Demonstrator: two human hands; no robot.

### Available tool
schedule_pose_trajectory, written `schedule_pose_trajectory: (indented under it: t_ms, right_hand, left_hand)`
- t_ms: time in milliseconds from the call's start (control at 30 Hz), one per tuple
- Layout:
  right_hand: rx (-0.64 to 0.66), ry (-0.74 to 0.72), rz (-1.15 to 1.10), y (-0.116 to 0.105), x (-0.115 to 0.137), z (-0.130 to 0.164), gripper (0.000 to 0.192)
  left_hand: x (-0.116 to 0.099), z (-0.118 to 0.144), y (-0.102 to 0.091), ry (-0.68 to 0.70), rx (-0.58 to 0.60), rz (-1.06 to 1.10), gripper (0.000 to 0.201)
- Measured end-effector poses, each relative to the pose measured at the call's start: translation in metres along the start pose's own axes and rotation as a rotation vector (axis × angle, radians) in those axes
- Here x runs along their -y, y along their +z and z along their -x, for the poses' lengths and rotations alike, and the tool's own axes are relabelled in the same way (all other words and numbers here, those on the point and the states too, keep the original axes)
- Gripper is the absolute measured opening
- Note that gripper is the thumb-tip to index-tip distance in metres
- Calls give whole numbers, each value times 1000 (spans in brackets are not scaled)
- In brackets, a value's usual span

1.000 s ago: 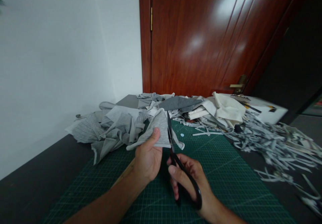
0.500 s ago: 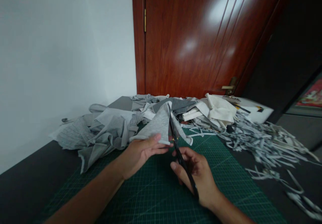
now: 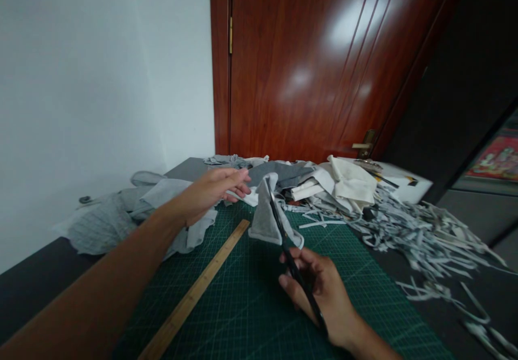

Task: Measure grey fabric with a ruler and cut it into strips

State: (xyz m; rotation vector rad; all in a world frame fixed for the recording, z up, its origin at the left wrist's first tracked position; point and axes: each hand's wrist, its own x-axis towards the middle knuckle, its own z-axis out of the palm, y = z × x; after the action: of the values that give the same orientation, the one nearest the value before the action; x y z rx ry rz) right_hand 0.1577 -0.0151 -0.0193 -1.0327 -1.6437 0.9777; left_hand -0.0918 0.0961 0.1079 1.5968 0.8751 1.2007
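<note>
My right hand [image 3: 319, 290] is wrapped round the handles of black scissors [image 3: 297, 273], whose blades point up and away. A small light grey fabric piece [image 3: 264, 217] hangs at the blades, draped on both sides of them, above the cutting mat. My left hand [image 3: 222, 187] is raised to the left of this piece, apart from it. Its fingers stretch to the right with nothing seen in them. Grey cloth pieces [image 3: 129, 214] lie behind and under the left forearm.
A wooden ruler [image 3: 198, 290] lies slantwise on the green cutting mat [image 3: 243, 322]. Pale and grey cloth [image 3: 352, 182] is heaped at the back. Thin fabric strips [image 3: 421, 236] are piled on the right. A wooden door [image 3: 291, 79] stands behind the table.
My left hand has let go of the grey fabric piece and moved up and left. The piece now hangs at the scissors. The ruler has come into view; the scissors hardly moved.
</note>
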Motion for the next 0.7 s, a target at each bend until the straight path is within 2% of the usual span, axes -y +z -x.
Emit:
schedule_pose_trajectory:
  t_ms: [133,300,400,533,700]
  right_hand:
    - [37,-11,58,1,0,-1,20]
    - [118,-22,100,0,2,-2,17]
    - [164,-20,147,-2,2,-1,14]
    - [216,-18,170,-3,0,2,12]
    - [232,-12,164,-2,0,3,11]
  left_hand:
    - [19,-5,9,-78,183,144,29]
    - [20,-2,-3,-56,367,130,41]
    - [23,-3,-13,-34,427,156,41]
    - [30,-2,-18,-108,506,142,43]
    - [33,2,-25,-165,483,156,34]
